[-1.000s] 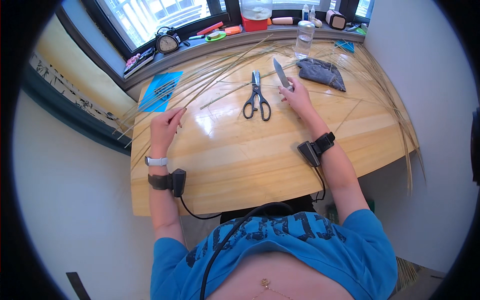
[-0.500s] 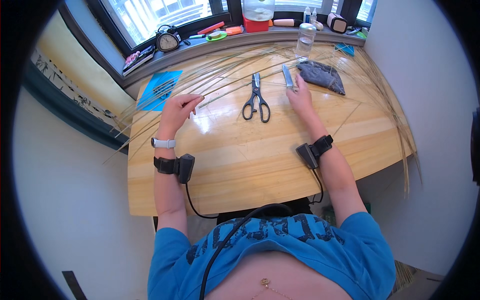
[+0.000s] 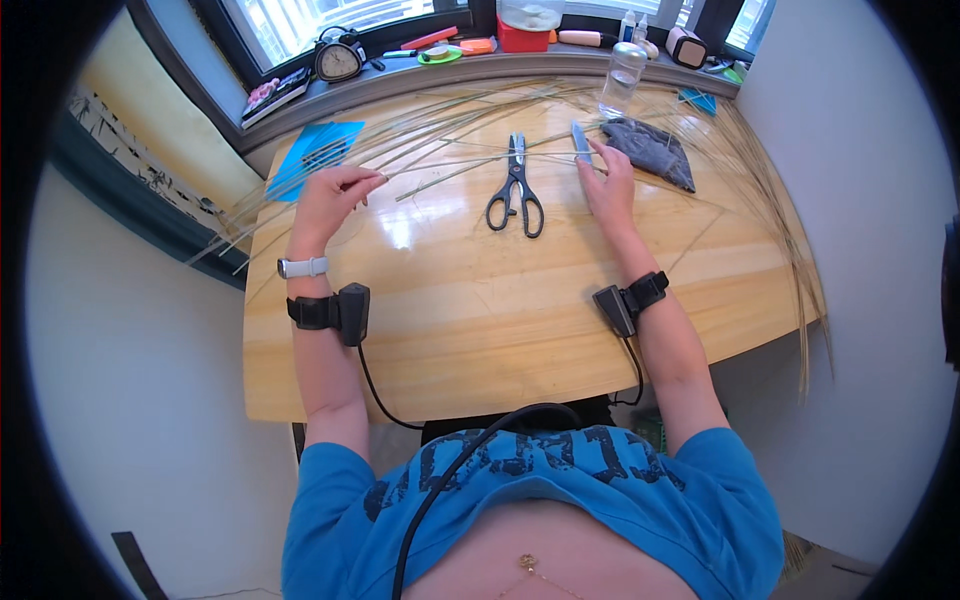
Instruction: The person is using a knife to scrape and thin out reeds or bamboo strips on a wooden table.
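Note:
My left hand (image 3: 335,203) is closed in a pinch on a thin dry plant stalk (image 3: 450,163), which runs rightward across the table. My right hand (image 3: 610,190) is beside a narrow silver-bladed tool (image 3: 581,143) lying on the table, whose near end it partly hides. Thumb and index finger of this hand are a little apart near the stalk's right part; I see no firm grip. Black-handled scissors (image 3: 516,187) lie between my hands, blades pointing away. A shorter cut stalk (image 3: 425,186) rests left of the scissors.
Long loose stalks (image 3: 775,190) spread along the table's back and right edges. A dark grey bag (image 3: 650,153) and a clear lidded jar (image 3: 622,82) stand beyond my right hand. Blue sheet (image 3: 318,150) lies back left. The windowsill holds an alarm clock (image 3: 338,58) and several small items.
My left hand has shifted left, drawing the stalk with it. The fingers of my right hand have come over the silver tool's side; the scissors and tool stay in place.

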A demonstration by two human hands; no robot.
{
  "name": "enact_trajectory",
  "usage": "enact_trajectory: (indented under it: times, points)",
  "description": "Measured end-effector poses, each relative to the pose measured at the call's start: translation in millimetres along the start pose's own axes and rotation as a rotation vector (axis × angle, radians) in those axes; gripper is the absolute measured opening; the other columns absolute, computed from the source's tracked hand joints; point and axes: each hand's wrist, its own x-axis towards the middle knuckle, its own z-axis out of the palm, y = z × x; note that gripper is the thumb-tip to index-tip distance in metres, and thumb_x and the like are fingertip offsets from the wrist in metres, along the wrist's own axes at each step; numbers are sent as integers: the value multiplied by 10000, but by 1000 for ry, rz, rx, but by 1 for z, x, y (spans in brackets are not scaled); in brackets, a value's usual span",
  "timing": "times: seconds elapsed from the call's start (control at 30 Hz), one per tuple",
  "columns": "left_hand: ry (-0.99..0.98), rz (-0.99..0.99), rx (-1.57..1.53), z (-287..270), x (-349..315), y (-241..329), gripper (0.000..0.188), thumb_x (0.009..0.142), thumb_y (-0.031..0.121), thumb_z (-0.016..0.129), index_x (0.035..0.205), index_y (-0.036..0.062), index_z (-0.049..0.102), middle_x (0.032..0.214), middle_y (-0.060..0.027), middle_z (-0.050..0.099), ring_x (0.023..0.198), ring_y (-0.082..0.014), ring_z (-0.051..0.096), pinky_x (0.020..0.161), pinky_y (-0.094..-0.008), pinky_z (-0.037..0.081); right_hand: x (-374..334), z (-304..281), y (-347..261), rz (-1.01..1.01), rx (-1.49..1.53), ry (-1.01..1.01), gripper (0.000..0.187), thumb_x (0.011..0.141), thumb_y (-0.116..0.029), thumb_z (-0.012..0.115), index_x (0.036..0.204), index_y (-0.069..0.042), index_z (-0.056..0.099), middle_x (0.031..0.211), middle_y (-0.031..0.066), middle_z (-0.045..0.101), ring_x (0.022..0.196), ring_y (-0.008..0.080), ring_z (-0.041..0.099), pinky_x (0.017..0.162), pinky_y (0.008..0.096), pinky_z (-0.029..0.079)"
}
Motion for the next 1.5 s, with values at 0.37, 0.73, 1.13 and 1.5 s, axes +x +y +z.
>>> enact_trajectory:
  times: [0.37,0.73,1.13,1.5]
  points:
    - [292,332,357,-17,3,-4,126,765,136,718,862,56,720,800,-91,659,786,-235,598,709,-322,452,1,-6,-17,236,701,-122,253,892,-239,623,988,-9,668,733,16,600,724,96,580,643,226,443]
    - [906,366,587,-10,10,7,500,760,230,745,1217,108,582,1197,-114,544,1049,-280,511,944,-393,358,-4,-13,-46,371,788,-558,377,945,-360,541,753,-40,594,480,-37,455,378,37,380,376,193,284]
    - [343,-41,-388,65,4,25,397,958,350,505,810,-11,578,614,-46,538,567,-124,515,553,-268,410,-23,-6,-86,517,1067,-684,370,974,-368,477,852,-31,568,522,-31,473,410,47,415,388,186,302]
    - [180,-63,-699,108,0,20,417,994,338,418,1012,-14,640,848,-87,691,755,-92,604,640,-202,439,-32,10,-77,371,762,-551,311,954,-319,520,873,-31,600,621,20,561,542,80,536,493,214,398]
